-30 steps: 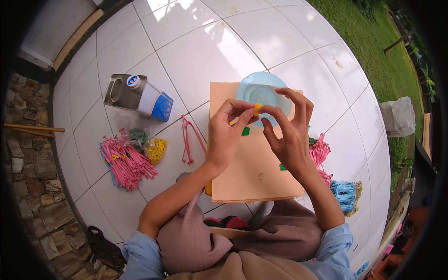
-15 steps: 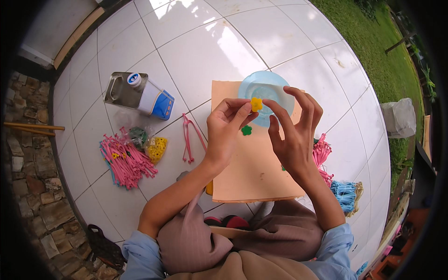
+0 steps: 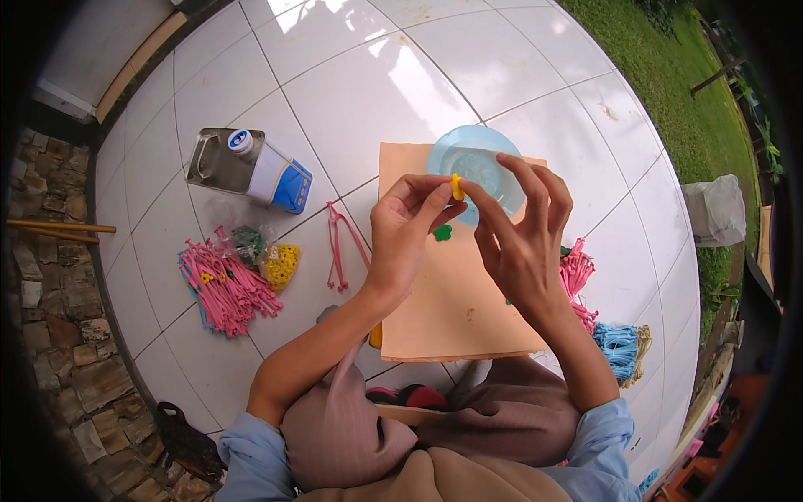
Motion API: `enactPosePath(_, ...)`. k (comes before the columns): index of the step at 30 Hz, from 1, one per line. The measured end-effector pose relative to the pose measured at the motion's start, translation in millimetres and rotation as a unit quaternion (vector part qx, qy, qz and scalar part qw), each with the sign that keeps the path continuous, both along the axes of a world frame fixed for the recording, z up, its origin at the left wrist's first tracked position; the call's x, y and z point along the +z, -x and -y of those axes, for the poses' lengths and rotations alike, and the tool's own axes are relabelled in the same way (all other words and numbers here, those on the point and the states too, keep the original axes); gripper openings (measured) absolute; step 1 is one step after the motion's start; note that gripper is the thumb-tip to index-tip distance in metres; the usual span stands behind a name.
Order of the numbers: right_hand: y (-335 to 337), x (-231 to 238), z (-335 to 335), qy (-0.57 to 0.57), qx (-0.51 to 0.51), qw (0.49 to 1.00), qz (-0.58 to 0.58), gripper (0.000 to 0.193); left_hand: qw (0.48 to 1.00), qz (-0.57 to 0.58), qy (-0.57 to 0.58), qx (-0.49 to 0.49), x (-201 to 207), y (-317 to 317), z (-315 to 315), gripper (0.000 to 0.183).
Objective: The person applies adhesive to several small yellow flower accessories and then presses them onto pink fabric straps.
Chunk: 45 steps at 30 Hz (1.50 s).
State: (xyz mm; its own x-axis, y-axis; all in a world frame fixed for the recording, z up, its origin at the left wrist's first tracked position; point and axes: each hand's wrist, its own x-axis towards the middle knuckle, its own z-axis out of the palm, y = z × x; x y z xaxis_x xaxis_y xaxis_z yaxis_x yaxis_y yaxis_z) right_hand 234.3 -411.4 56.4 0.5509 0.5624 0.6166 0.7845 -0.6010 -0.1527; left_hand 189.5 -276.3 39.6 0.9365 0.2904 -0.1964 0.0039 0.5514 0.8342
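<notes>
My left hand [image 3: 403, 230] pinches a small yellow plastic flower [image 3: 457, 186] between thumb and fingertips, above a peach-coloured board [image 3: 452, 293]. The flower shows nearly edge-on. My right hand [image 3: 527, 234] has its index fingertip against the flower's right side, while its other fingers are spread and hold nothing. A green plastic flower [image 3: 442, 233] lies on the board just below. Behind the hands, a light blue plastic plate [image 3: 456, 138] rests at the board's far edge. Part of another green piece [image 3: 508, 302] peeks out beside my right wrist.
Left stand a metal can [image 3: 251, 171] with a blue-white label, a heap of pink strips [image 3: 226, 289], a bag of yellow flowers [image 3: 281, 266] and a pink forked piece [image 3: 336, 247]. Right lie pink strips [image 3: 577, 280], blue bundles [image 3: 616, 351] and a whitish bag [image 3: 719, 211].
The yellow flower has turned from face-on to nearly edge-on. My right hand has moved slightly left, bringing its index fingertip against the flower. My left hand has hardly moved.
</notes>
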Motion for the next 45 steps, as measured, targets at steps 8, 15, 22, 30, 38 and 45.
enactPosePath(8,2,2,2,0.023,-0.003,1.0,-0.001,0.039,1.0,-0.006,0.009,-0.007,-2,1,-1,0.016)
enactPosePath(15,-8,7,8,0.03,-0.034,0.999,-0.009,0.04,0.999,-0.004,0.007,-0.031,-5,2,-3,0.015)
enactPosePath(22,-32,-11,31,0.002,-0.07,0.983,-0.169,0.023,0.933,-0.105,-0.283,-0.198,-24,14,-16,0.01)
enactPosePath(30,-26,-22,26,0.009,-0.031,0.975,-0.22,0.013,0.828,-0.012,-0.551,-0.105,-24,21,-12,0.01)
enactPosePath(38,-18,9,48,-0.009,-0.086,0.97,-0.225,0.02,0.798,-0.057,-0.597,-0.05,9,25,-22,0.023)
enactPosePath(45,26,82,95,-0.014,-0.125,0.946,-0.3,0.016,0.803,0.021,-0.591,-0.08,73,55,-12,0.024)
